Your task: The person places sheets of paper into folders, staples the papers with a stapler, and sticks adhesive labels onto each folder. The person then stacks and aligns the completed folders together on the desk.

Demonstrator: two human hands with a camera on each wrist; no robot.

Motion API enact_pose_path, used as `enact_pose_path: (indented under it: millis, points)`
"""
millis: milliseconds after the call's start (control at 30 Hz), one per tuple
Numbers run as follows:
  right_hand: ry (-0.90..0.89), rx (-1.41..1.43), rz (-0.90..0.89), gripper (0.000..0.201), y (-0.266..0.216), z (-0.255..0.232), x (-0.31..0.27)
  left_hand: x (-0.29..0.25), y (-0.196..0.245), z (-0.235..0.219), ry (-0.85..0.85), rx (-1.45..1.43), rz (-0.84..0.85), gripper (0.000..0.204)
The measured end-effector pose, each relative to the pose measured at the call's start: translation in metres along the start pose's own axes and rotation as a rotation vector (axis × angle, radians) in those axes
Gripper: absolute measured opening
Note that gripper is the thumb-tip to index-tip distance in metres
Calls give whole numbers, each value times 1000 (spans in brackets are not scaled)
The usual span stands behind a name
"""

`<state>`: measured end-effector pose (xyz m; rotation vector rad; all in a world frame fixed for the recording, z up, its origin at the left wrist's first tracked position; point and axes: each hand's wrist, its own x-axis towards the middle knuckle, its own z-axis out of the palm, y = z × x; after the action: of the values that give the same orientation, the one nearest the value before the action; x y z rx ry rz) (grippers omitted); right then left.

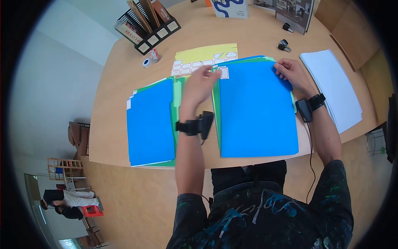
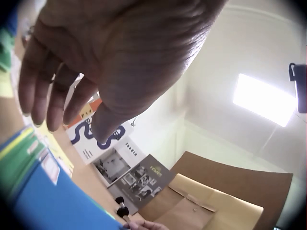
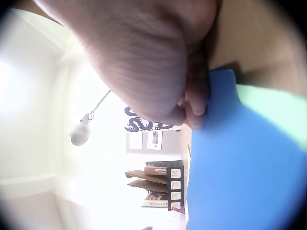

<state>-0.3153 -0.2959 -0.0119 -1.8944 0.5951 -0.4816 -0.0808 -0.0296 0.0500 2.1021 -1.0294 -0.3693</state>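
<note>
Behind you at left, people in dark tops (image 1: pixel 54 197) appear in a pale-walled room, away from your light wood bench (image 1: pixel 105 137), where, left to right, stand or lie a stack of blue and green folders (image 1: pixel 150 124), a black organizer (image 1: pixel 159 36) of books, a white roll (image 1: pixel 146 62), a small red-and-white box (image 1: pixel 154 54), a yellow-topped label sheet (image 1: pixel 206 50), a second stack topped by a blue folder (image 1: pixel 259 112), two small black objects and a pile of white paper (image 1: pixel 331 89). Your left hand (image 1: pixel 200 87), fingers loosely extended and holding nothing, is over the gap between the stacks, fingertips just beside the blue folder's upper left corner; whether they touch cannot be told. Your right hand (image 1: pixel 293 75) has its fingers curled in at that folder's upper right corner, touching it, though whether they pinch it cannot be told. The organizer's book spines carry lettering only partly legible; red-bordered white labels (image 1: pixel 224 73) mark the folder tabs, any writing too small to read. Beyond, a white book (image 1: pixel 230 9) bears a winding blue band, and at right a dark book (image 1: pixel 293 15) shows photographs, its title blurred.
</note>
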Motion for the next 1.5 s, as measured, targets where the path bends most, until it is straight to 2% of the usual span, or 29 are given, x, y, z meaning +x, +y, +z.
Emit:
enact_pose_path:
  millis: [67,133,167,300,367,400,467,533,567,633,667,733,800,833,900,967,1033,1100,1233,1300,1400,1500]
  points:
    - [-1,-6,5,28,-2,0,1,3,8,26,37,48,-8,64]
    - [20,-12,11,27,-6,2,-1,4,14,37,65,158,-113,65]
    - [14,-5,19,26,-8,2,-2,8,4,43,120,164,-135,60]
    - [6,4,46,26,-12,2,-4,12,-10,45,74,46,-164,52]
    - [-5,-1,49,26,-12,0,-4,15,-16,47,-17,-281,-86,42]
    - [22,4,44,26,-11,1,-5,16,-19,51,-19,-280,-86,42]
    - [54,12,40,27,-9,3,-4,19,-25,58,-68,-669,14,36]
    - [367,-69,-155,29,-8,5,-3,23,-32,63,-58,-750,6,34]
    - [368,-73,-154,29,-4,5,0,25,-32,65,-40,-837,3,33]
    - [520,-73,-299,31,6,4,7,26,-35,65,-40,-885,6,32]
    - [520,-79,-301,31,6,0,6,27,-37,64,-40,-927,8,31]
    - [230,192,-97,32,7,-7,1,29,-40,65,-55,-929,6,29]
    - [186,232,-65,31,-4,-8,-4,28,-40,68,110,-813,56,32]
    - [143,277,-35,31,-10,-7,-6,29,-41,68,114,-816,56,32]
    - [171,286,-66,29,-19,-4,-9,31,-46,69,227,-386,213,37]
    - [199,294,-96,28,-18,-6,-8,35,-52,72,181,-421,241,40]
    - [-156,769,-68,29,-8,-18,-8,36,-58,74,131,-460,268,43]
    - [-176,794,-25,31,-18,-14,-13,35,-57,71,88,-515,176,43]
    - [-171,764,21,37,-29,-4,-21,39,-62,74,128,-448,228,43]
    - [-214,738,24,39,-21,-6,-18,31,-51,69,136,-392,173,40]
    - [-238,732,31,41,-33,-4,-22,29,-49,69,102,-533,152,35]
    - [-218,579,134,42,-34,-2,-23,30,-47,69,96,-518,189,27]
